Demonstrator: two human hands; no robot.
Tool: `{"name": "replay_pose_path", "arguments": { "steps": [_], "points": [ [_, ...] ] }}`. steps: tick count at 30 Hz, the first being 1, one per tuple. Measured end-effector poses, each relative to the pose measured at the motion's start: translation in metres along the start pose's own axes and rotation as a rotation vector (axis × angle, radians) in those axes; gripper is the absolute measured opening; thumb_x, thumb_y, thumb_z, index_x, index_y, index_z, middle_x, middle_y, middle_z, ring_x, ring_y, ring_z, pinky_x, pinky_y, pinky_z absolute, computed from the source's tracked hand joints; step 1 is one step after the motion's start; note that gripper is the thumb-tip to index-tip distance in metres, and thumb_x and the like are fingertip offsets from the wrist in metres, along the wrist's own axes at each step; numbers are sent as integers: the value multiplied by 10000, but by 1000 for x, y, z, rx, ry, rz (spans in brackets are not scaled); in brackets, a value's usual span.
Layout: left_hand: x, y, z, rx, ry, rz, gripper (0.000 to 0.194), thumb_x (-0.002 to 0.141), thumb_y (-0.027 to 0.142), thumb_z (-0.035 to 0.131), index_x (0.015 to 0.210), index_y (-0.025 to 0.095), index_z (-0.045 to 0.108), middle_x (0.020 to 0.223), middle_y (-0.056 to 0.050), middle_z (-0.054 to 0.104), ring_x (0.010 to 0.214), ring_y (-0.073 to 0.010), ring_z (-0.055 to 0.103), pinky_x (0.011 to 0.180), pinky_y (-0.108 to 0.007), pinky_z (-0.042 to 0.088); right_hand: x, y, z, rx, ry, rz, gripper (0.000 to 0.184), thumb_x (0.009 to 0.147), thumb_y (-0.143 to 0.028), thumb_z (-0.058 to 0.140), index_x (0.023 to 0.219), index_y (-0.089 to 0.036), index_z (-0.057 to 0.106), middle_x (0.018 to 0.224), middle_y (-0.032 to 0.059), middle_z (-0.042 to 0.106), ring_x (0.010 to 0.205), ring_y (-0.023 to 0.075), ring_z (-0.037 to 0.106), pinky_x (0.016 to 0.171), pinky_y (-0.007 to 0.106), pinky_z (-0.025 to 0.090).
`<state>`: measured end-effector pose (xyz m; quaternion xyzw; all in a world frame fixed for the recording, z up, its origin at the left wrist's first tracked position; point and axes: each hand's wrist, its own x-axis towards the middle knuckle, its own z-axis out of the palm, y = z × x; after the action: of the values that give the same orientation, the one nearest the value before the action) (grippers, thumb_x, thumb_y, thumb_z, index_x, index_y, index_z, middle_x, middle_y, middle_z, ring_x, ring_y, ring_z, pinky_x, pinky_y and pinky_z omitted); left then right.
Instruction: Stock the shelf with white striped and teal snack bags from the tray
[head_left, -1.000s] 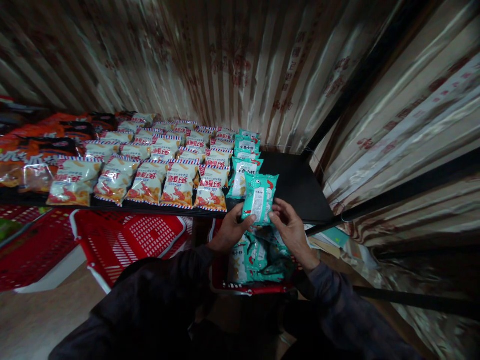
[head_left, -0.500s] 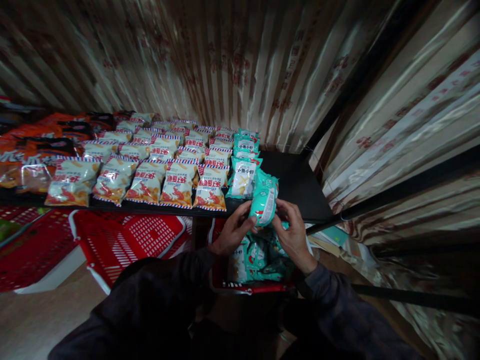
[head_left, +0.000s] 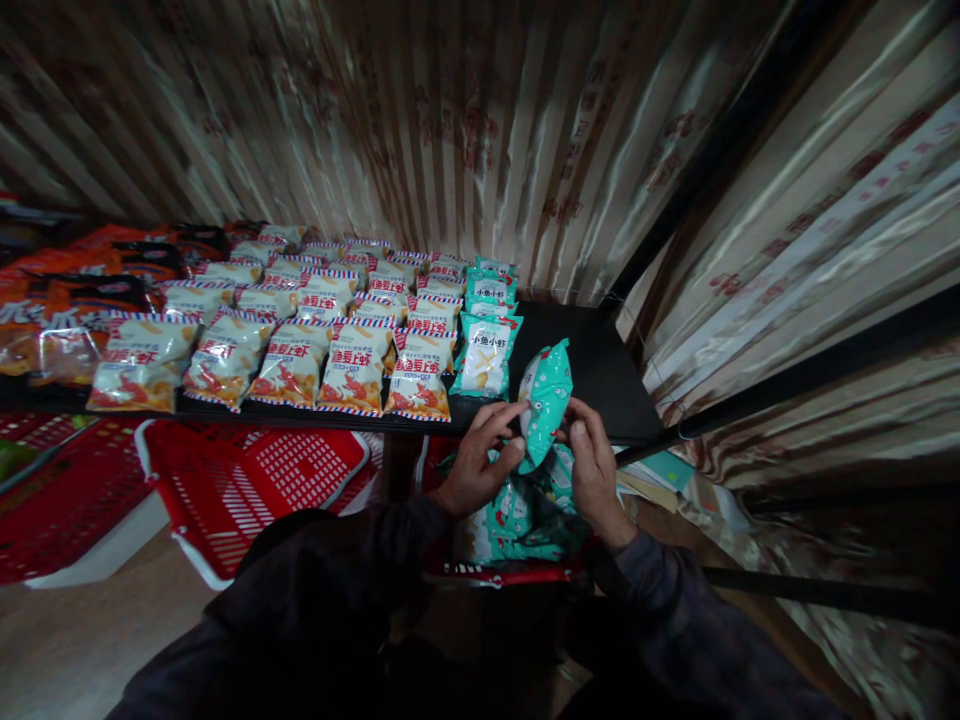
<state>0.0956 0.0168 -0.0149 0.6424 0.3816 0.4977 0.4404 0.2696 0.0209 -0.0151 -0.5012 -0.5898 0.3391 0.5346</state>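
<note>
A teal snack bag (head_left: 547,405) is held between my two hands, turned edge-on at the front of the black shelf (head_left: 581,345). My left hand (head_left: 484,460) touches its left side with the fingertips. On its right side, the fingers of my right hand (head_left: 594,465) press against it, partly behind the bag. Just left of it, a row of matching teal bags (head_left: 484,355) stands upright on the shelf, white fronts outward. Below my hands, a red basket (head_left: 499,575) contains several more teal bags (head_left: 529,530).
Several rows of white-and-orange snack bags (head_left: 352,365) stand left of the teal row, with orange-and-black bags (head_left: 71,310) farther left. Another red basket (head_left: 300,465) sits below the shelf. Black metal posts (head_left: 697,165) and a patterned curtain (head_left: 450,130) close off the back and right.
The teal bag has turned, from its back label showing to edge-on, and moved slightly right. My left hand's fingers have shifted over its left side.
</note>
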Motion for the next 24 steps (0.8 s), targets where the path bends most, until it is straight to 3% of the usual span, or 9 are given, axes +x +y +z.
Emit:
{"name": "replay_pose_path", "arguments": {
  "steps": [4, 8, 14, 18, 24],
  "points": [
    [0, -6, 9, 156, 43, 96, 434, 901, 256, 528, 1333, 259, 567, 1237, -88, 504, 947, -152, 589, 805, -281, 537, -2, 1, -3, -28, -3, 12, 438, 947, -514, 452, 1261, -230, 566, 1281, 74, 627, 1179, 243, 574, 1001, 384, 459],
    [0, -9, 15, 317, 102, 226, 402, 908, 211, 519, 1300, 256, 596, 1182, -79, 507, 1059, -178, 563, 941, -352, 518, -3, 0, -3, -21, -23, 26, 450, 921, -513, 502, 1262, -228, 575, 1248, 63, 663, 1154, 248, 599, 980, 375, 473],
    [2, -10, 16, 509, 158, 331, 387, 907, 181, 532, 1277, 264, 611, 1188, -88, 518, 1179, -233, 511, 984, -425, 498, -3, -6, 0, 75, -82, 104, 459, 853, -470, 629, 1247, -240, 576, 1248, 60, 671, 1156, 262, 612, 1003, 397, 468],
    [1, -10, 16, 485, 154, 355, 401, 909, 139, 513, 1285, 250, 598, 1249, -103, 491, 1342, -272, 413, 1091, -475, 423, -2, -6, 2, 160, -103, 191, 436, 830, -452, 660, 1208, -242, 601, 1209, 55, 694, 1131, 259, 628, 1013, 406, 468],
    [-2, -16, 15, 403, 155, 364, 457, 915, 123, 497, 1349, 264, 525, 1296, -101, 457, 1241, -215, 501, 1042, -399, 482, -1, 1, 5, 292, -88, 343, 466, 791, -459, 673, 1200, -240, 628, 1226, 45, 694, 1138, 270, 636, 995, 400, 496]
  ]
}}
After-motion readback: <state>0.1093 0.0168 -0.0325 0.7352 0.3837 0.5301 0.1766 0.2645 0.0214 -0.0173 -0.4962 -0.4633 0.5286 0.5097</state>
